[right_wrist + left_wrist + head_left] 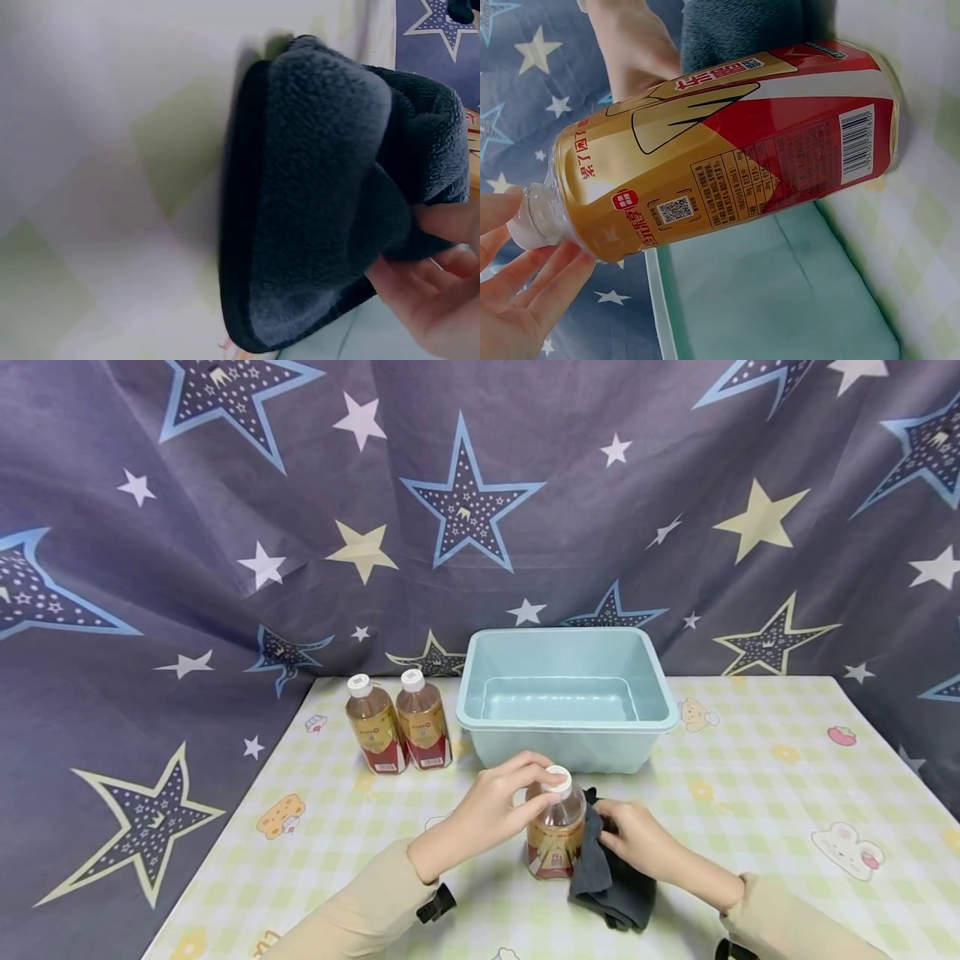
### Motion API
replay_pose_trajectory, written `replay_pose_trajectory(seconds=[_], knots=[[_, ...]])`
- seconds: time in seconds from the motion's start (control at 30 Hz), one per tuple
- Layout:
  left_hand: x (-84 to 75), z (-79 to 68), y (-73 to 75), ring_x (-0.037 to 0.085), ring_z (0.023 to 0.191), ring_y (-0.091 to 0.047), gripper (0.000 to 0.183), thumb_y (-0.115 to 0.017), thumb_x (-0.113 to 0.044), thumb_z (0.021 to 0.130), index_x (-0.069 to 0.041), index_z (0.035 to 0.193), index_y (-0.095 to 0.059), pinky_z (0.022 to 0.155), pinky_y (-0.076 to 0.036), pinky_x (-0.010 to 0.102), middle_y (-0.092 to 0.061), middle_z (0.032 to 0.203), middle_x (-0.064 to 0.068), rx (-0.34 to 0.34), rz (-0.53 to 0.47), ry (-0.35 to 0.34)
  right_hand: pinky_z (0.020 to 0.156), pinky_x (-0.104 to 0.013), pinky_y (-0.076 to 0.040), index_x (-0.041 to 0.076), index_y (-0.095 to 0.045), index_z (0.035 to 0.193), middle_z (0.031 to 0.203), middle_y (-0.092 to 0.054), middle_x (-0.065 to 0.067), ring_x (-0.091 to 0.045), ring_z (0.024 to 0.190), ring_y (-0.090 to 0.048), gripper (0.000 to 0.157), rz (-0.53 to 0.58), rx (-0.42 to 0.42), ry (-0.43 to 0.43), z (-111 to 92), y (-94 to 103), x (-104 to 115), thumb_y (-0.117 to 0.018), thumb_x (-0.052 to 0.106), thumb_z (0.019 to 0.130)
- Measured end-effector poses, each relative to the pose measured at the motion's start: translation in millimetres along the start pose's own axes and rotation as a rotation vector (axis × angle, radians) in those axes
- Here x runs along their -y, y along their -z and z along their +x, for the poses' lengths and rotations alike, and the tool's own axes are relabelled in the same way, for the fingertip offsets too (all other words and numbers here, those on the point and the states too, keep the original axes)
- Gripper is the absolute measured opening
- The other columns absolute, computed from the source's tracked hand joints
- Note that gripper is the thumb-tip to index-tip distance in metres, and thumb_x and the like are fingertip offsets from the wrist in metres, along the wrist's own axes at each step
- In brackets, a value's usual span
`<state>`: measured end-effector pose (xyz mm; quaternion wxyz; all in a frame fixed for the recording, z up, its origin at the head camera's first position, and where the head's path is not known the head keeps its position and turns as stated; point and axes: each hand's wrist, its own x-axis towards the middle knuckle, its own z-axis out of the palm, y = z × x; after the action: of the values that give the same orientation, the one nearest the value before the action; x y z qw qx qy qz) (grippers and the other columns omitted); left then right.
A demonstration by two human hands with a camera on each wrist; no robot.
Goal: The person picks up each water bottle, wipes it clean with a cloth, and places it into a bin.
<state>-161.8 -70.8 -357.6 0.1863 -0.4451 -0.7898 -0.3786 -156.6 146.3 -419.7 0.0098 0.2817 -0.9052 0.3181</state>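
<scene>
A plastic drink bottle (556, 843) with a gold and red label and white cap stands upright in front of the basin. My left hand (498, 806) holds it by the cap, thumb on one side and fingers on the other, as the left wrist view (532, 277) also shows. Against the bottle's right side lies a dark grey fleecy cloth (618, 885). My right hand (637, 839) pinches the upper part of this cloth between thumb and fingers. In the right wrist view the cloth (322, 187) hangs folded, its lower part at the tabletop.
A light blue plastic basin (566, 747) stands at the back middle. Two similar bottles, a left one (375, 727) and a right one (425, 722), stand side by side left of it. Behind the checked tablecloth (750, 760) hangs a star-patterned curtain (570, 452).
</scene>
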Motion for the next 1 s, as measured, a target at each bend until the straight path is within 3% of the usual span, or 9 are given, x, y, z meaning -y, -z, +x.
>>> replay_pose_trajectory(seconds=[0.37, 0.57, 0.73, 1.0], knots=[[0.4, -1.1, -0.3, 0.006, 0.076, -0.055, 0.013, -0.064, -0.011, 0.081, -0.007, 0.093, -0.063, 0.068, -0.047, 0.012, -0.059, 0.097, 0.004, -0.009, 0.003, -0.023, 0.054, -0.022, -0.043, 0.005, -0.06, 0.084, 0.078, -0.059, 0.001, -0.004, 0.066, -0.05, 0.013, -0.008, 0.007, -0.006, -1, -2.5, 1, -0.061, -0.004, 0.074], [1.4, -0.6, -0.5, 0.006, 0.076, -0.055, 0.014, -0.063, -0.012, 0.082, -0.007, 0.094, -0.063, 0.068, -0.047, 0.012, -0.058, 0.098, 0.004, -0.008, 0.003, -0.042, 0.054, -0.02, -0.042, 0.005, -0.062, 0.087, 0.08, -0.06, -0.001, -0.002, 0.067, -0.048, 0.01, 0.076, -0.015, -0.035, -2, 11.2, 9, -0.06, 0.0, 0.079], [2.6, -1.0, -0.1, 0.005, 0.077, -0.055, 0.013, -0.063, -0.013, 0.082, -0.007, 0.094, -0.063, 0.066, -0.046, 0.011, -0.058, 0.097, 0.003, -0.011, 0.015, -0.051, 0.053, -0.019, -0.042, 0.003, -0.062, 0.091, 0.081, -0.061, -0.002, -0.002, 0.064, -0.047, 0.016, 0.098, -0.061, -0.018, -4, 23.0, 19, -0.057, -0.004, 0.078], [2.6, -1.0, -0.3, 0.004, 0.077, -0.055, 0.013, -0.063, -0.014, 0.082, -0.009, 0.093, -0.063, 0.065, -0.047, 0.012, -0.059, 0.096, 0.002, -0.019, 0.038, -0.07, 0.063, -0.022, -0.052, -0.002, -0.061, 0.095, 0.094, -0.061, -0.011, -0.02, 0.081, -0.06, 0.019, 0.12, -0.1, 0.017, -5, 36.7, 33, -0.057, -0.008, 0.077]])
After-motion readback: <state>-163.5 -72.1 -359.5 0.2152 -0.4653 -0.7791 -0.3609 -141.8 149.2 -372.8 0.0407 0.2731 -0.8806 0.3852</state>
